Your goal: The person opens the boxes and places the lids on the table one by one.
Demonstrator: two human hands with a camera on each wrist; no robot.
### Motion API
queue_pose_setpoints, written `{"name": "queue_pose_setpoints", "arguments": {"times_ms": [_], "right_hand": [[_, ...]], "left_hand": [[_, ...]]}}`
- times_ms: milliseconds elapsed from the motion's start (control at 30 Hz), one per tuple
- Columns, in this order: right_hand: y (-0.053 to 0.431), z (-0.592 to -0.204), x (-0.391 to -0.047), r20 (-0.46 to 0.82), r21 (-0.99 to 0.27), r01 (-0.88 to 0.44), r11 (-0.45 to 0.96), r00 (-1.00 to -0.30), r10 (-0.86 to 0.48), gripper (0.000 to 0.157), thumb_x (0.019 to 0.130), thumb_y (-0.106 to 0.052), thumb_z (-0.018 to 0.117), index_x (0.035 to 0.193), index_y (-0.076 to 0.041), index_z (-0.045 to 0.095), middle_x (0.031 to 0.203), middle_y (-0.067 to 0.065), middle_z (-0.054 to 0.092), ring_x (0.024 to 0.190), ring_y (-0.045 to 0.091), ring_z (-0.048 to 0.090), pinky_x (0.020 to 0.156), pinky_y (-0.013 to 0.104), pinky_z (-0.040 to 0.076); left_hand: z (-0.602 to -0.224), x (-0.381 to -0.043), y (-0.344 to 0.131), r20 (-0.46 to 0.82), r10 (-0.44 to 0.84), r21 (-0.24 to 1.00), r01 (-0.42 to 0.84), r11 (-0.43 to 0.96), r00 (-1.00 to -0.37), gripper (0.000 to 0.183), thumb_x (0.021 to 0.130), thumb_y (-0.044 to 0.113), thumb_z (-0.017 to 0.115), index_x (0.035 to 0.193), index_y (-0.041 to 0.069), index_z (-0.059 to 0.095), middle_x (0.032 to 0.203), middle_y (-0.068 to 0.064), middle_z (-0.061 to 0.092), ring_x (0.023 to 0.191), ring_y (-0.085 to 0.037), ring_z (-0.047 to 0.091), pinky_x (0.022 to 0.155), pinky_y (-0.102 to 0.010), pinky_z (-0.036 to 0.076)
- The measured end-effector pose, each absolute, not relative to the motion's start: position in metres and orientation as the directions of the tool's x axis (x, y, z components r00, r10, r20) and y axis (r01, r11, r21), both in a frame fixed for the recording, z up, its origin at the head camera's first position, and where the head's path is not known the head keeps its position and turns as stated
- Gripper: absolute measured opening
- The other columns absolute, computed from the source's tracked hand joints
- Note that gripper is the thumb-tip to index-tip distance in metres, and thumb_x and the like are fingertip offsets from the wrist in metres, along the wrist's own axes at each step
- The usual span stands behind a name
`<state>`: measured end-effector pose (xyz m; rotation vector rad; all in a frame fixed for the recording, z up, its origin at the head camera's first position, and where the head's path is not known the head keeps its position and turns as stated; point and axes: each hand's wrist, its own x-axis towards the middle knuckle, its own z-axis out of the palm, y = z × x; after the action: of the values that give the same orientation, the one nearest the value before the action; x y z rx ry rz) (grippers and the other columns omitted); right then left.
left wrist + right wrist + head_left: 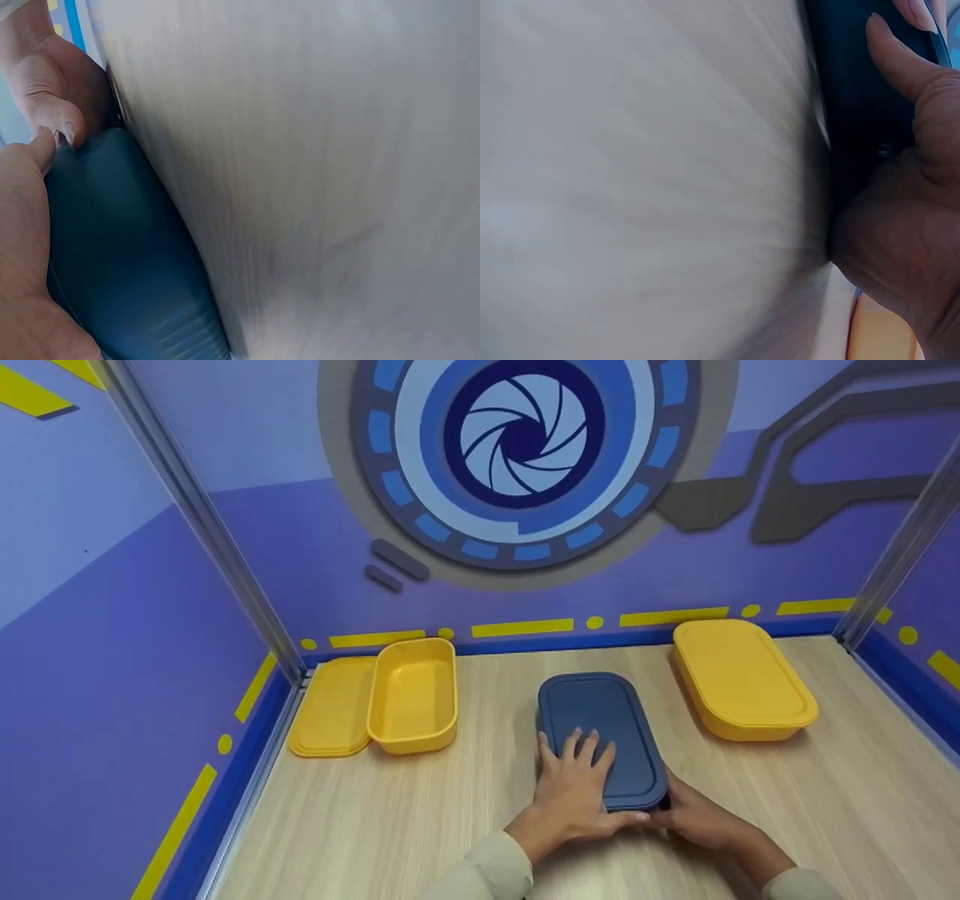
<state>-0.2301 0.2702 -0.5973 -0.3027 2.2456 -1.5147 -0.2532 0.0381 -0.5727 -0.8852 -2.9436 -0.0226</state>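
Note:
A dark blue lidded food container lies lengthwise in front of me, its lid on. My left hand rests on the lid with fingers spread, its thumb along the near edge. At the near right corner my right hand holds the container. In the right wrist view its thumb lies along the near wall; its other fingers are hidden. The left wrist view shows the container's side wall close over the wood, and both thumbs meeting at the corner.
An open yellow container stands at the back left, overlapping a flat yellow lid. At the back right sits a yellow container with its lid on. Blue printed panels wall in the wooden tabletop at the back and sides.

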Motion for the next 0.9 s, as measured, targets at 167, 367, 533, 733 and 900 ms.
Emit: {"name": "queue_pose_setpoints", "arguments": {"times_ms": [167, 367, 533, 733, 900], "right_hand": [[0.27, -0.6, -0.233, -0.202, -0.938, 0.069, 0.34, -0.904, -0.376, 0.124, 0.084, -0.013, 0.083, 0.173, -0.014, -0.004, 0.182, 0.018, -0.002, 0.168, 0.039, -0.002, 0.103, -0.003, 0.016], [0.272, -0.599, -0.231, -0.218, -0.945, 0.111, 0.308, -0.915, -0.341, 0.124, 0.082, -0.009, 0.082, 0.172, -0.011, -0.003, 0.181, 0.02, -0.001, 0.167, 0.037, 0.0, 0.102, -0.004, 0.017], [0.273, -0.598, -0.23, -0.222, -0.94, 0.113, 0.323, -0.92, -0.324, 0.123, 0.083, -0.008, 0.081, 0.173, -0.014, -0.004, 0.182, 0.018, -0.002, 0.167, 0.036, -0.001, 0.105, -0.002, 0.014], [0.27, -0.602, -0.232, -0.183, -0.96, 0.104, 0.259, -0.935, -0.302, 0.122, 0.079, 0.0, 0.078, 0.172, -0.009, 0.0, 0.181, 0.021, 0.006, 0.154, 0.002, 0.028, 0.11, 0.003, 0.025], [0.272, -0.603, -0.232, -0.196, -0.967, 0.138, 0.213, -0.94, -0.28, 0.123, 0.077, 0.005, 0.077, 0.172, -0.009, 0.0, 0.181, 0.019, 0.008, 0.138, -0.018, 0.034, 0.105, 0.0, 0.027]], "left_hand": [[-0.571, -0.256, 0.043, 0.045, 0.55, -0.011, 0.55, 0.835, -0.834, 0.113, 0.081, 0.105, 0.02, 0.169, 0.036, 0.03, 0.177, -0.001, 0.033, 0.164, -0.031, 0.032, 0.12, -0.08, 0.028], [-0.57, -0.258, 0.052, 0.036, 0.551, -0.039, 0.55, 0.834, -0.834, 0.111, 0.081, 0.105, 0.019, 0.169, 0.037, 0.03, 0.177, 0.0, 0.032, 0.164, -0.03, 0.032, 0.12, -0.08, 0.028], [-0.571, -0.259, 0.054, 0.03, 0.552, -0.038, 0.551, 0.834, -0.834, 0.111, 0.081, 0.105, 0.018, 0.169, 0.038, 0.029, 0.177, 0.001, 0.031, 0.164, -0.03, 0.031, 0.12, -0.08, 0.028], [-0.569, -0.261, 0.055, 0.036, 0.543, -0.056, 0.541, 0.839, -0.839, 0.111, 0.081, 0.105, 0.02, 0.169, 0.037, 0.029, 0.177, 0.0, 0.032, 0.164, -0.031, 0.032, 0.119, -0.08, 0.029], [-0.57, -0.262, 0.061, 0.023, 0.547, -0.041, 0.546, 0.837, -0.837, 0.111, 0.081, 0.105, 0.02, 0.169, 0.038, 0.027, 0.178, 0.0, 0.031, 0.164, -0.031, 0.031, 0.12, -0.08, 0.028]]}}
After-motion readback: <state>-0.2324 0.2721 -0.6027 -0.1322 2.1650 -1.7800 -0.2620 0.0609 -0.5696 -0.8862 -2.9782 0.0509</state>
